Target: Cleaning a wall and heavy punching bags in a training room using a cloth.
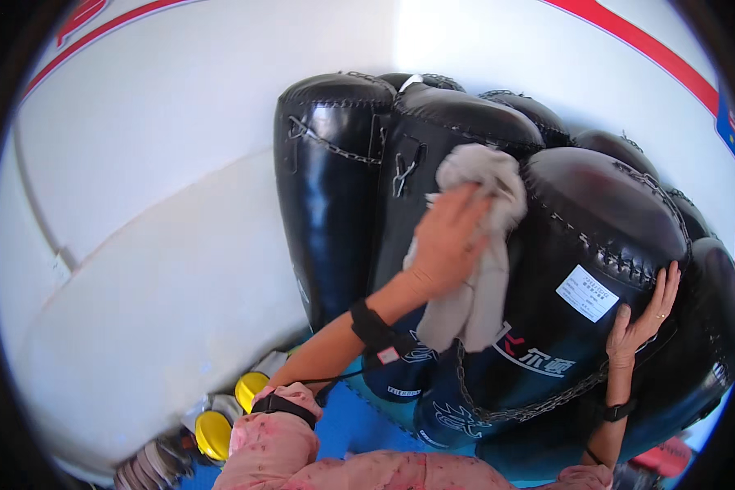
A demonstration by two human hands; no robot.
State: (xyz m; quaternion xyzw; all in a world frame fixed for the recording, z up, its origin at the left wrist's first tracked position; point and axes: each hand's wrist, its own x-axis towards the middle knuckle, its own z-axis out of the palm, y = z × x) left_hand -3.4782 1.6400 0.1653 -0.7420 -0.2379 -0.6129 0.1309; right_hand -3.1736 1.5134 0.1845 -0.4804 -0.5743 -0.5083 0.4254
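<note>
My left hand presses a light grey cloth against the black punching bags in front of me. The cloth hangs down over the side of the front punching bag, and its top end touches the bag behind. My right hand lies with spread fingers on the right side of the front bag, just below its stitched top rim. A white paper label with writing is stuck on that bag between my hands. A metal chain loops across its lower front.
Several more black punching bags with chains stand packed in the wall corner. The white wall is at left. Yellow round objects and brown stacked pieces lie at lower left, beside blue floor matting. A red object lies lower right.
</note>
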